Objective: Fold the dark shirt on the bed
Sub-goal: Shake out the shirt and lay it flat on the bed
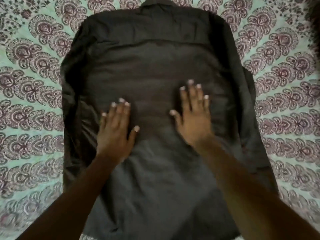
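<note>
1. The shirt [155,66] lies spread back-up on the bed [31,101], collar at the far end.
2. The left hand [115,129] rests flat on its middle, fingers spread, gripping nothing.
3. The right hand [194,118] does likewise, just beside it.
4. No label or writing can be read (the picture is blurred).

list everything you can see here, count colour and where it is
dark shirt: one, dark grey to black, spread flat with its back up in the middle of the bed, collar at the far end
bedspread: one, pale green with purple-brown floral print, under the shirt and showing on both sides
dark blurred thing: one, at the top right edge, cannot tell what it is
left hand: one, flat on the shirt, fingers spread, pale nails
right hand: one, flat on the shirt, reaching a little farther up
</note>
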### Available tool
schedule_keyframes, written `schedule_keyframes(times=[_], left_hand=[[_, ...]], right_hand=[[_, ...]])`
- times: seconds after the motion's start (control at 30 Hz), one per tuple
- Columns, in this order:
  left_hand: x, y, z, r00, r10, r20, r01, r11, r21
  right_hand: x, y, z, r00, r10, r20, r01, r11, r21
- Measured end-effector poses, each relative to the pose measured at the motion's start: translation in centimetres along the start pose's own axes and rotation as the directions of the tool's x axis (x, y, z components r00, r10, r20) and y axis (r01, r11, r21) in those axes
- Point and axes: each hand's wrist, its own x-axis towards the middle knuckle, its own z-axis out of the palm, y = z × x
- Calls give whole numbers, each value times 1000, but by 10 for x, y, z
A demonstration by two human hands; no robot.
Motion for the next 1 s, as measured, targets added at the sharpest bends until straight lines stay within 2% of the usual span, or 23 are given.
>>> schedule_keyframes(times=[0.03, 0.07, 0.1, 0.2, 0.3, 0.33, 0.37, 0.4, 0.43, 0.47, 0.5, 0.53, 0.6, 0.67, 0.7, 0.8, 0.9, 1.0], left_hand=[[-17, 3, 7, 998, 57, 23, -57, 998, 24], [-33, -2, 11, 999, 24, 31, -25, 999, 29], [-48, -12, 13, 998, -65, 22, 64, 998, 19], [-86, -39, 13, 965, -262, -2, 262, 965, 1], [-100, -30, 9, 932, -361, -18, 361, 932, -20], [-101, -18, 7, 933, -358, -18, 358, 933, -30], [-102, -5, 7, 955, -298, 0, 298, 954, -33], [-107, 6, 10, 984, -178, 30, 179, 983, -28], [-117, 15, 16, 997, -48, 59, 49, 999, -14], [-128, 19, 21, 996, 27, 82, -28, 1000, 7], [-140, 17, 27, 995, 33, 89, -35, 999, 23], [-152, 12, 30, 997, -13, 80, 12, 1000, 23], [-173, -1, 31, 990, -130, 59, 130, 991, -1], [-191, -13, 30, 984, -169, 59, 170, 985, -9], [-199, -17, 30, 982, -179, 53, 181, 983, -31], [-216, -15, 27, 954, -297, 36, 298, 935, -190], [-234, -5, 19, 862, -505, -25, 466, 813, -350], [-259, -5, 14, 767, -642, -1, 590, 705, -393]], right_hand=[[-23, -12, 5, 991, -122, 60, 123, 992, -13], [-48, -14, 10, 979, -171, 108, 176, 983, -45], [-71, -6, 13, 984, -133, 122, 143, 987, -78], [-120, 40, 11, 976, 219, 11, -217, 970, -113], [-136, 57, 4, 899, 439, -16, -438, 895, -79], [-135, 48, 2, 884, 467, -15, -467, 882, -52], [-135, 33, 0, 903, 429, -8, -429, 902, -34], [-138, 15, 0, 948, 319, 17, -318, 948, -31], [-146, -2, 3, 987, 152, 56, -150, 988, -31], [-157, -13, 8, 994, -16, 111, 20, 999, -30], [-173, -16, 11, 980, -120, 158, 128, 991, -44], [-192, -10, 14, 976, -128, 178, 142, 987, -69], [-228, 15, 14, 987, 86, 135, -74, 993, -92], [-256, 39, 5, 944, 319, 86, -312, 946, -85], [-267, 47, 2, 919, 387, 80, -381, 921, -81], [-279, 52, 1, 893, 432, 125, -434, 901, -13], [-292, 47, -6, 869, 474, 140, -485, 872, 64], [-315, 43, -16, 726, 679, 108, -687, 722, 84]])
